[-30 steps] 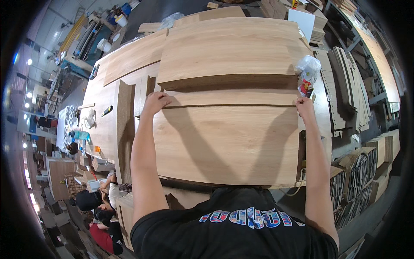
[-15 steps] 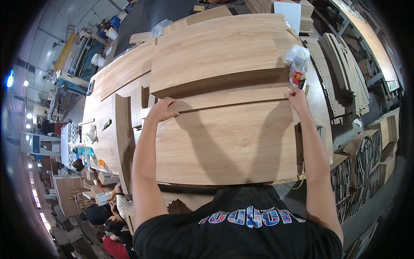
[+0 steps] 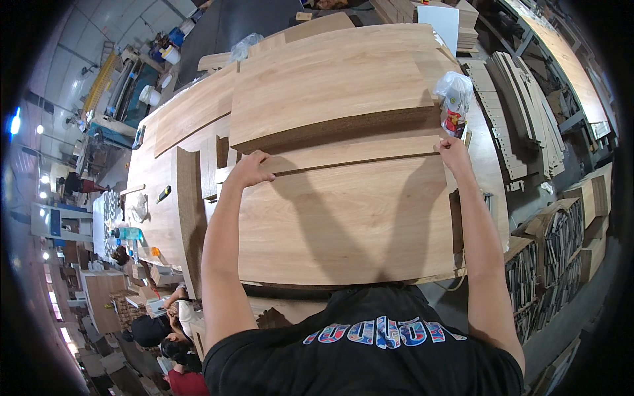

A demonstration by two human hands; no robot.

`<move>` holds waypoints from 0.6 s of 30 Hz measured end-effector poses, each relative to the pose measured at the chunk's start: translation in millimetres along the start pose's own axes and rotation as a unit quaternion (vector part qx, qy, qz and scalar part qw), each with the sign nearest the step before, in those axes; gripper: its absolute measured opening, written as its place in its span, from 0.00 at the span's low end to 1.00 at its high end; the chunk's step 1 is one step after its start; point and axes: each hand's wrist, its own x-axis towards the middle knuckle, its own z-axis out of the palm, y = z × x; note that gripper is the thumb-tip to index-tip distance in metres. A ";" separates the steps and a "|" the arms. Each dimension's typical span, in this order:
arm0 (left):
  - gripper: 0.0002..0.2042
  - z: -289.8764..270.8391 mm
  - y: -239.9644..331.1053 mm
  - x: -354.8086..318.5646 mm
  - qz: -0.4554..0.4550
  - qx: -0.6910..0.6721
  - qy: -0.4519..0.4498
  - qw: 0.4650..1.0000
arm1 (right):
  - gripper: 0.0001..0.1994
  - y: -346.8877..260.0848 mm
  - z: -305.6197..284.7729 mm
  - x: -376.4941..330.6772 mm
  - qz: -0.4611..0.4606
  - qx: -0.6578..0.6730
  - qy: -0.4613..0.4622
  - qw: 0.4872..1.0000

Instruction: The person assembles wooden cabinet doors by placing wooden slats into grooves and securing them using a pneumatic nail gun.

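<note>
Left hand had spread its thumb since earlier frame. I had wood strip clamped at both ends, right hand opposite; long axis ran left-right across far side of lower board.

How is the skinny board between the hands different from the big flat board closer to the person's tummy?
The skinny board is a narrow strip, while the big board is much wider from front to back. The left hand and right hand hold the skinny board's ends; the big board lies flat, with neither hand gripping it. Both are light brown with a wood-grain look.
</note>
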 end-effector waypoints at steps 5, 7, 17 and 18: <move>0.35 7.7 -12.7 3.7 -0.010 -0.004 0.005 1.000 | 0.17 -14.0 -0.4 -7.9 0.010 -0.019 -0.006 1.000; 0.34 6.8 -11.6 6.8 -0.010 -0.011 0.001 1.000 | 0.17 -16.2 -2.7 -9.7 0.019 -0.015 -0.005 1.000; 0.40 22.6 76.9 32.6 0.058 -0.029 -0.030 0.997 | 0.15 -30.3 -9.4 -17.0 0.052 -0.026 -0.018 0.998; 0.41 29.5 91.4 40.1 0.071 -0.037 -0.039 0.996 | 0.15 -37.1 -10.9 -20.7 0.049 -0.032 -0.016 0.998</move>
